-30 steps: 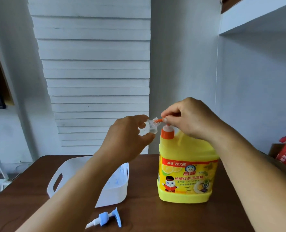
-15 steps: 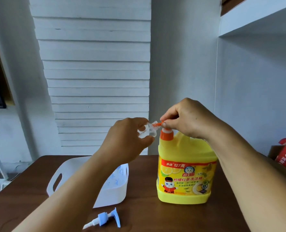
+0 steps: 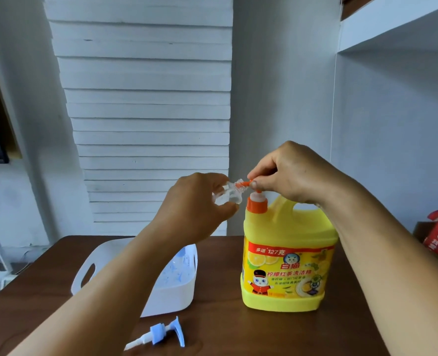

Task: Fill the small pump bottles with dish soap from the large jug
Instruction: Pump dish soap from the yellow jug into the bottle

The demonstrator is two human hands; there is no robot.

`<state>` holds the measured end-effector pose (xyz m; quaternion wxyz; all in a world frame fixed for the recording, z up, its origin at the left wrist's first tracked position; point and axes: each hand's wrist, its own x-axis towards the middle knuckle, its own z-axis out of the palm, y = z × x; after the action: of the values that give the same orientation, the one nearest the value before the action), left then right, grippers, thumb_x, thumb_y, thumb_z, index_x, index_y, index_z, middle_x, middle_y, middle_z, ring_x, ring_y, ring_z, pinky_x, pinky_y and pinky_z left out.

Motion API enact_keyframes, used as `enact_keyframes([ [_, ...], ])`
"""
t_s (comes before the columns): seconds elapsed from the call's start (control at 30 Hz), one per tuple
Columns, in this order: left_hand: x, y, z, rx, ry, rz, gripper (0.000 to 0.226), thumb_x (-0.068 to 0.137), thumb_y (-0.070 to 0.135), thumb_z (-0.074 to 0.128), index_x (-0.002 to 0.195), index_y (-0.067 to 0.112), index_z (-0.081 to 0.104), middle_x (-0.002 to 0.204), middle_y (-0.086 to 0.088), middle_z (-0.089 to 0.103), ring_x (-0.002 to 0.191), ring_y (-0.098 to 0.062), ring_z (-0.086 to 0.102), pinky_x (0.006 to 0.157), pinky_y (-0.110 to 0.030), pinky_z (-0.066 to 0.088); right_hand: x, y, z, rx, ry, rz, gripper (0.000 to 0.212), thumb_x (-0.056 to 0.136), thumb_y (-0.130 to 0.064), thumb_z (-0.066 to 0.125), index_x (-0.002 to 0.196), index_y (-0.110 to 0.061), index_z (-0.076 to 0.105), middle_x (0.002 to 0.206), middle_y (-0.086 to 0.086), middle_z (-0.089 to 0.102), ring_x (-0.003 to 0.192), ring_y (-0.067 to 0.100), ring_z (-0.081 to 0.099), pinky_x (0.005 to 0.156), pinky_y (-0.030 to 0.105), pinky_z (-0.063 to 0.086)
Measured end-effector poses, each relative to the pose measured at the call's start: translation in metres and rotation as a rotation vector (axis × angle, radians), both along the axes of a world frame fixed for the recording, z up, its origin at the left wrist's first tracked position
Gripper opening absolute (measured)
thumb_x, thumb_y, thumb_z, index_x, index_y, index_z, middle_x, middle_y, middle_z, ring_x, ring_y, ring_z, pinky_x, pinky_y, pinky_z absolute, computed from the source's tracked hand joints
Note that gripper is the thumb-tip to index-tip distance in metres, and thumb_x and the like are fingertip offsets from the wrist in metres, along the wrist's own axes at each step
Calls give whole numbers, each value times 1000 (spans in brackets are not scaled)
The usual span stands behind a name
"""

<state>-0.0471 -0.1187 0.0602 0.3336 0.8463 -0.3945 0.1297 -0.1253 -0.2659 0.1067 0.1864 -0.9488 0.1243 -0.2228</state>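
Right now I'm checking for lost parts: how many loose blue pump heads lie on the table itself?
1: a blue pump head lies on the wooden table, before the white basket. More may be inside it.

you've got a glossy yellow plastic jug [image 3: 287, 255], a clear plastic bottle [image 3: 229, 194], a matt white plastic basket [image 3: 171, 299], and a smooth dark wood table [image 3: 264, 332].

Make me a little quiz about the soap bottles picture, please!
1. True or false: the blue pump top is screwed onto a bottle.
2. Which hand holds the small clear bottle? A left hand B right hand
3. Fill in: the yellow jug has an ______ pump.

Key
1. False; it lies loose on the table.
2. A
3. orange
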Motion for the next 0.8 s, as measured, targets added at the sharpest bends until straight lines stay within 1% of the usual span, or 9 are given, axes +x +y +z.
enact_keyframes([
  [0.1, 0, 0, -3, 7, 11, -6, 34, 79, 39, 66, 111, 29, 62, 99, 12, 66, 84, -9, 62, 76, -28, 50, 0, 1, 1, 6, 22, -1, 16, 79, -26, 71, 95, -22, 75, 83, -10, 65, 72, 1, 54, 57, 15, 38],
  [0.17, 0, 0, -1, -7, 1, -2, 35, 79, 39, 66, 112, 29, 62, 98, 13, 64, 83, -8, 61, 72, -23, 47, -1, 0, 8, -2, 20, 0, 13, 79, -25, 72, 91, -23, 76, 78, -13, 66, 71, 1, 56, 56, 15, 39],
  [0.23, 0, 0, 0, -11, -8, 2, 36, 79, 39, 66, 112, 28, 62, 99, 11, 65, 84, -10, 62, 75, -27, 50, 0, -1, 7, -1, 11, 5, 13, 79, -25, 72, 91, -23, 76, 74, -16, 62, 71, 1, 56, 55, 15, 38],
  [0.3, 0, 0, -2, -2, 8, -2, 33, 78, 38, 67, 110, 28, 63, 100, 9, 68, 84, -12, 63, 78, -31, 52, 1, 0, 1, 10, 17, 4, 15, 79, -25, 72, 93, -22, 75, 77, -15, 61, 73, 1, 55, 56, 15, 38],
  [0.43, -1, 0, -3, -27, 16, -5, 34, 78, 38, 67, 110, 28, 63, 98, 12, 65, 82, -10, 61, 73, -25, 48, -1, -1, 5, 13, 15, 10, 13, 79, -25, 72, 91, -23, 76, 78, -14, 64, 73, 1, 56, 58, 16, 40],
  [0.53, 0, -2, 0, -25, -6, -4, 32, 78, 38, 67, 108, 28, 63, 97, 11, 67, 83, -11, 62, 77, -29, 51, -1, -2, 1, 22, -20, 3, 15, 80, -25, 71, 94, -22, 75, 79, -13, 61, 73, 3, 54, 57, 16, 38],
  [0.63, 0, 0, -5, -12, 4, -11, 31, 77, 37, 67, 107, 28, 64, 96, 10, 67, 82, -11, 62, 72, -26, 48, 0, 2, -2, 10, 17, -10, 16, 79, -25, 71, 95, -22, 75, 84, -9, 64, 73, 4, 54, 58, 16, 39],
  [0.73, -1, 2, -3, -41, -5, -5, 32, 78, 39, 66, 108, 28, 64, 91, 12, 64, 77, -9, 60, 69, -22, 45, 0, 2, 7, -6, 17, -6, 13, 79, -25, 72, 92, -22, 76, 77, -13, 64, 73, 3, 57, 58, 17, 41],
  [0.8, 0, 1, 0, -34, -24, 0, 32, 78, 39, 66, 108, 28, 64, 94, 12, 65, 81, -10, 61, 73, -25, 47, 0, 1, 4, 7, -9, -1, 14, 79, -25, 71, 93, -22, 75, 76, -14, 62, 73, 3, 56, 58, 16, 41],
])
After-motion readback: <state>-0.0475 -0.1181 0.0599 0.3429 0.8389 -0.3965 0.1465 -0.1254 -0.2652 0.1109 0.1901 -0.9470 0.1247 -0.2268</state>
